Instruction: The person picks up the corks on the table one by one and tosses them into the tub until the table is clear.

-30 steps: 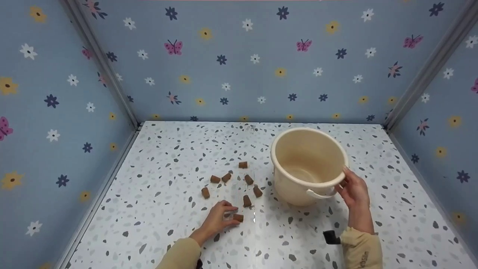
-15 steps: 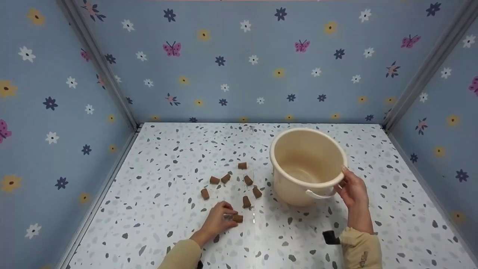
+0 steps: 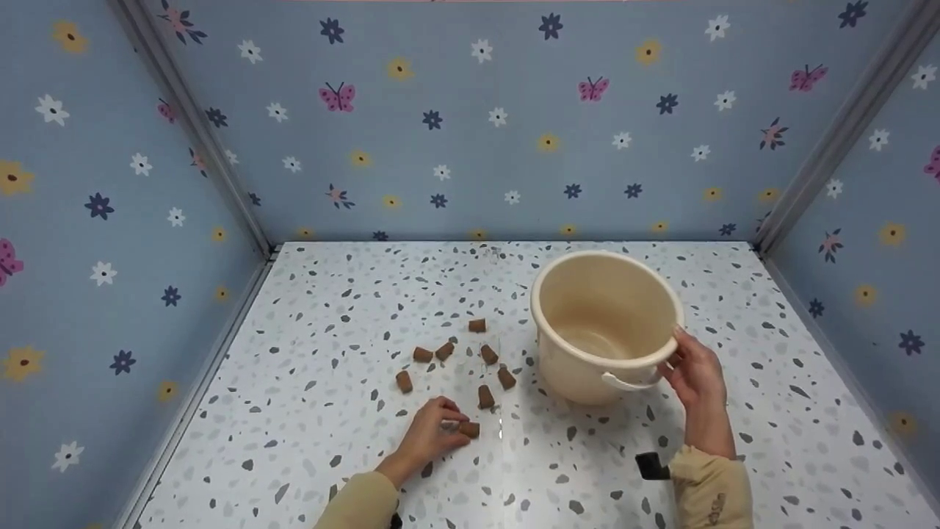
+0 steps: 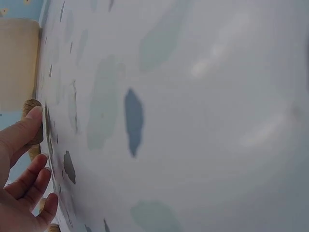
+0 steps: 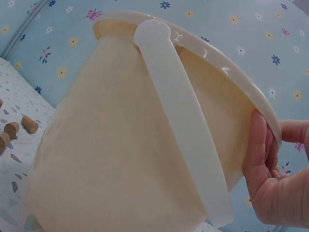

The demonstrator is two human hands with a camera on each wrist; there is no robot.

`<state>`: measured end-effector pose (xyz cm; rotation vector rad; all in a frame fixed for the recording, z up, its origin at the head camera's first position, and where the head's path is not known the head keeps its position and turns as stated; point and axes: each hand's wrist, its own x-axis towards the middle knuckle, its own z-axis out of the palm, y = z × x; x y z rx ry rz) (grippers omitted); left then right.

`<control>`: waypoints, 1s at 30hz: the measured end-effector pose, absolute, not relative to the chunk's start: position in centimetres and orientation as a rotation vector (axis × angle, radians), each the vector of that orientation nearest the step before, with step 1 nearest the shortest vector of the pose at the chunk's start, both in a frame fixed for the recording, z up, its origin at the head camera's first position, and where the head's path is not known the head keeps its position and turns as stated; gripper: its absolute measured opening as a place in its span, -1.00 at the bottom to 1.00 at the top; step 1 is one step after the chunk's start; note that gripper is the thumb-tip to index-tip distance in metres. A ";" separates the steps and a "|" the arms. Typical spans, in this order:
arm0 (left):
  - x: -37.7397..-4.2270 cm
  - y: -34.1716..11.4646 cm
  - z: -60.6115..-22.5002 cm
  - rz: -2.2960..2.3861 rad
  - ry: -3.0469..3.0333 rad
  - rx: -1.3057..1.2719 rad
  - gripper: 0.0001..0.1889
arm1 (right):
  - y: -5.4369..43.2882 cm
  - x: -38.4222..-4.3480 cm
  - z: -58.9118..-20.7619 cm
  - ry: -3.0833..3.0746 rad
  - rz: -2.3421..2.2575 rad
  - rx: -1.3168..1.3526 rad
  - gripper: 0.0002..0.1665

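Note:
In the head view my left hand [image 3: 432,432] pinches a brown cork stopper [image 3: 470,429] between thumb and index finger, low over the table. The left wrist view shows the thumb on that cork [image 4: 32,108], the other fingers spread loosely below. My right hand [image 3: 698,373] grips the rim of a cream bucket [image 3: 580,371], thumb on one side and fingers on the other. The right wrist view shows the bucket's pale handle [image 5: 186,121] hanging down its side. Inside the bucket no cork shows.
Several more corks lie scattered left of the bucket, among them one near the left hand [image 3: 485,397], one at the back [image 3: 477,325] and one at the left [image 3: 404,380]. Flower-patterned walls [image 3: 470,147] enclose the speckled table [image 3: 330,294] at the back and both sides.
My left thumb and index finger have drawn together on the cork, which stays at about the same spot. The right hand and the bucket have hardly moved.

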<state>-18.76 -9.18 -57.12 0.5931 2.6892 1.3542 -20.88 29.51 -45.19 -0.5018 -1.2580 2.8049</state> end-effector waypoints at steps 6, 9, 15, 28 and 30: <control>-18.8 -9.0 -56.7 1.357 2.692 0.606 -0.73 | 29.5 -20.9 -45.5 -1.291 2.803 -0.426 -0.76; -19.0 -8.8 -56.2 1.373 2.683 0.587 -0.74 | 29.5 -20.9 -45.6 -1.288 2.800 -0.418 -0.74; -19.3 -8.5 -55.1 1.422 2.661 0.530 -0.78 | 29.5 -20.9 -45.5 -1.270 2.808 -0.444 -0.79; -20.4 -7.7 -52.6 1.558 2.702 0.532 -0.77 | 29.6 -20.8 -45.2 -1.258 2.801 -0.506 -0.85; -20.5 -7.5 -52.2 1.570 2.699 0.537 -0.77 | 29.6 -20.8 -45.2 -1.250 2.806 -0.502 -0.84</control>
